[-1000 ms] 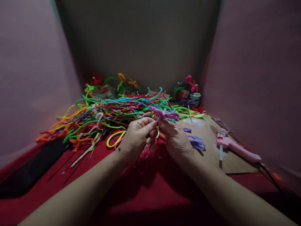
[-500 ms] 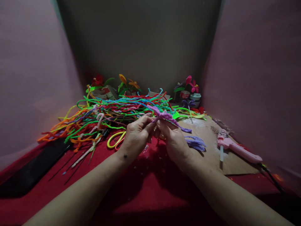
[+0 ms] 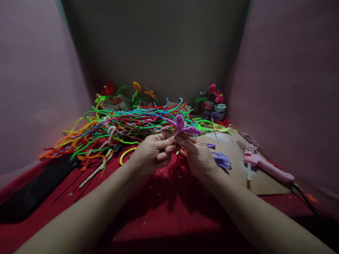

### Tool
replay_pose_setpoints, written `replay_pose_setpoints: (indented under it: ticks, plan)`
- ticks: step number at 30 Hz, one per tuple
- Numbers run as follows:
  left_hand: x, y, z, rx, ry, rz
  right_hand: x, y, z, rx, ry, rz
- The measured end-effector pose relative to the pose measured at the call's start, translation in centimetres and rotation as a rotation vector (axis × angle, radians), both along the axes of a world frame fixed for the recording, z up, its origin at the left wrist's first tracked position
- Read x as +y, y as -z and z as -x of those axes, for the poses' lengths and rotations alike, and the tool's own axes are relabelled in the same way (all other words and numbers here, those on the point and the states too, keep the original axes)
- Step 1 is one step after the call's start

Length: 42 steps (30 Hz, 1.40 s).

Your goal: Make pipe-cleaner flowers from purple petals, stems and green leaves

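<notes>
A purple pipe-cleaner flower (image 3: 180,126) is held up in front of me, its fuzzy petals spread out above my fingertips. My left hand (image 3: 156,150) pinches the flower's base between thumb and forefinger, the other fingers curled in. From the other side, my right hand (image 3: 197,153) grips the same base, thumb toward me. Just beyond the right hand, a bundle of lavender pipe-cleaner pieces (image 3: 221,159) lies on a cardboard sheet (image 3: 238,176). Behind both hands spreads a large heap of colourful pipe cleaners (image 3: 137,120).
A pink glue gun (image 3: 267,167) rests on the cardboard at the right, its cord trailing off. At left lie a long black object (image 3: 37,188) and thin dark sticks. Yellow scissor handles (image 3: 126,155) show beside my left wrist. Finished flowers (image 3: 150,92) and a small jar (image 3: 219,108) stand behind.
The purple flower has turned upright, so its petals now spread apart above my fingers. My left hand has rolled, showing its curled fingers, and hides more of the scissors.
</notes>
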<state>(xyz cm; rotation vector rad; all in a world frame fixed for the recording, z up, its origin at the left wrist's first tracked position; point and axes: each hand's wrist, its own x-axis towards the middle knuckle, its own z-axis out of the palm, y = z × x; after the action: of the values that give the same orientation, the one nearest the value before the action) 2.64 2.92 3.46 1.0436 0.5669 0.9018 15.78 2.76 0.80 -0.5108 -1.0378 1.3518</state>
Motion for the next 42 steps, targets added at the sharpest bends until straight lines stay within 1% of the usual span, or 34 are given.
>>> replay_pose_setpoints:
  ticks: [4, 6, 7, 8, 9, 12, 14, 16, 17, 19, 22, 27, 30, 33, 36, 40, 42]
  plan:
    - [0.2, 0.1, 0.3, -0.01, 0.079, 0.019, 0.0, -0.3, 0.0, 0.039, 0.031, -0.009]
    - [0.1, -0.1, 0.2, -0.01, 0.084, 0.004, -0.2, -0.5, -0.1, 0.056, 0.033, -0.024]
    - [-0.1, -0.2, 0.1, 0.011, 0.066, -0.021, -0.3, -0.7, -0.1, 0.056, 0.032, -0.031]
    - [-0.3, -0.4, 0.0, 0.057, 0.023, -0.069, -0.5, -0.9, -0.1, 0.051, 0.031, -0.042]
    - [-0.6, -0.5, -0.2, 0.128, -0.045, -0.142, -0.6, -1.0, -0.1, 0.043, 0.028, -0.05]
    - [-1.3, -0.5, -0.9, 0.396, -0.344, -0.443, -0.9, -1.3, -0.1, 0.051, 0.038, -0.035]
    - [-1.6, -0.3, -1.2, 0.522, -0.507, -0.637, -0.9, -1.2, -0.1, 0.04, 0.07, -0.006]
    - [-1.6, -0.1, -1.3, 0.585, -0.586, -0.748, -0.8, -0.9, -0.1, 0.013, 0.105, 0.01]
    - [-1.6, 0.0, -1.4, 0.598, -0.595, -0.763, -0.8, -0.8, -0.2, -0.004, 0.117, 0.003]
    - [-1.4, 0.0, -1.3, 0.578, -0.569, -0.7, -0.7, -0.6, -0.3, -0.03, 0.105, -0.019]
    - [-1.3, -0.3, -1.3, 0.491, -0.51, -0.573, -0.8, -0.7, -0.4, -0.072, 0.067, -0.012]
    - [-1.2, -0.4, -1.0, 0.438, -0.494, -0.517, -0.8, -1.1, 0.0, -0.057, 0.039, 0.0]
    - [-1.2, -0.6, -0.7, 0.433, -0.444, -0.471, -0.6, -1.0, 0.4, -0.036, 0.068, -0.017]
    - [-1.2, -0.8, -0.5, 0.378, -0.342, -0.34, -0.4, -0.7, 0.3, -0.065, 0.12, -0.041]
    - [-1.0, -0.7, -0.3, 0.232, -0.208, -0.19, -0.2, -0.2, -0.2, -0.111, 0.132, -0.058]
    - [-0.5, 0.1, 0.2, 0.033, 0.016, -0.022, -0.1, 0.0, -0.7, -0.134, 0.047, -0.094]
    - [-0.2, 0.5, 0.5, -0.021, 0.094, 0.01, 0.0, 0.0, -0.7, -0.126, -0.022, -0.102]
